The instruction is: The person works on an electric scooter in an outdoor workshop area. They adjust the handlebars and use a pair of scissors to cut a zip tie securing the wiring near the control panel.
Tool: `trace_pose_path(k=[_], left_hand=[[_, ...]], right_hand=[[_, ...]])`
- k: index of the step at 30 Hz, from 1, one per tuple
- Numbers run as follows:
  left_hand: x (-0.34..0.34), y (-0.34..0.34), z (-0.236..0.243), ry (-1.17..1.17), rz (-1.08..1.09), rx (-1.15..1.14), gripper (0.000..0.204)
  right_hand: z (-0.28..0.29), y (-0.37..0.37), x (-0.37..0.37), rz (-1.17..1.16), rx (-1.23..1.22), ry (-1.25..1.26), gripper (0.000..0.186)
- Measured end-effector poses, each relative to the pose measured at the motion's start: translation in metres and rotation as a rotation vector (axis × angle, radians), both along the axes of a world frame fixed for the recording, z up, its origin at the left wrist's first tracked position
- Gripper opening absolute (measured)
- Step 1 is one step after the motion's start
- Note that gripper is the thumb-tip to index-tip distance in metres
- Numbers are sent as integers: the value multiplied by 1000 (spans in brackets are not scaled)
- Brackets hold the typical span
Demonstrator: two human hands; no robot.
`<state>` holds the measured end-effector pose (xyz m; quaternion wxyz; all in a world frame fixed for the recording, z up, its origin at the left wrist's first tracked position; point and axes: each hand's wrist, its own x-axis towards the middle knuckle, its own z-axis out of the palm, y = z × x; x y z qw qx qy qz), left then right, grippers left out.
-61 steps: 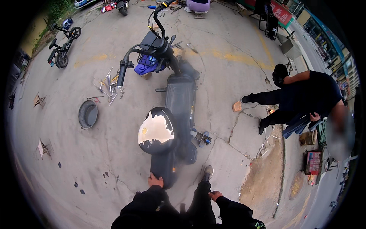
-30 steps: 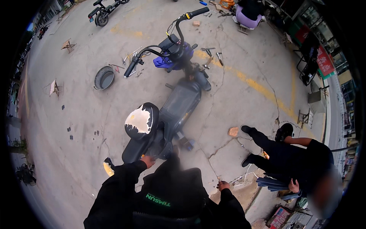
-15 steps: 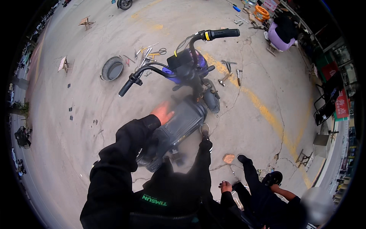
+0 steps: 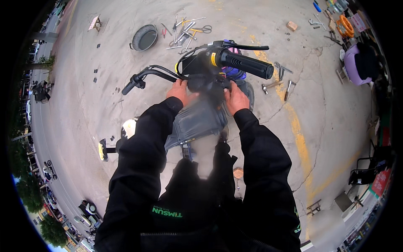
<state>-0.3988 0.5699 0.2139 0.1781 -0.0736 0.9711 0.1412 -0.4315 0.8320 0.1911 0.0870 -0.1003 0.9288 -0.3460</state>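
Observation:
A small black and purple electric scooter stands in front of me, its handlebar (image 4: pixel 243 63) turned at an angle. Below the bar is its dark front panel (image 4: pixel 205 85), gripped from both sides. My left hand (image 4: pixel 181 92) is on the panel's left edge, fingers forward and thumb toward the middle. On the opposite edge, my right hand (image 4: pixel 237 100) has its fingers curled against the panel, partly hidden behind it. The ribbed black footboard (image 4: pixel 197 124) lies nearer to me, under my hands. A blur in the picture covers part of the panel and footboard.
Beyond the scooter lie a black rubber tub (image 4: pixel 145 38) and a heap of wrenches and scissors (image 4: pixel 187 33). A hammer (image 4: pixel 273 85) and a ratchet (image 4: pixel 289 89) lie to the right. A seated person in purple (image 4: pixel 357 65) is at the far right. A brick (image 4: pixel 238 172) is near my feet.
My left hand has moved forward from the footboard to the front panel. My right hand has come into view on the panel's other side. The handlebar now looks nearer; the person beside me has left view.

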Motion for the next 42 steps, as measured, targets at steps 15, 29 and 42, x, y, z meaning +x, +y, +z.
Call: trace_pose_path(k=[15,29,42], left_hand=[[-12,12,1,-152,244,191,86],[-3,1,-6,-116,162,194,92],[-1,-4,-8,-141,42,174,102]], right_hand=[[-39,-41,-75,486,415,38,28],[43,-39,-24,353,382,-87,37],[301,1,-49,424,638,247,51]])
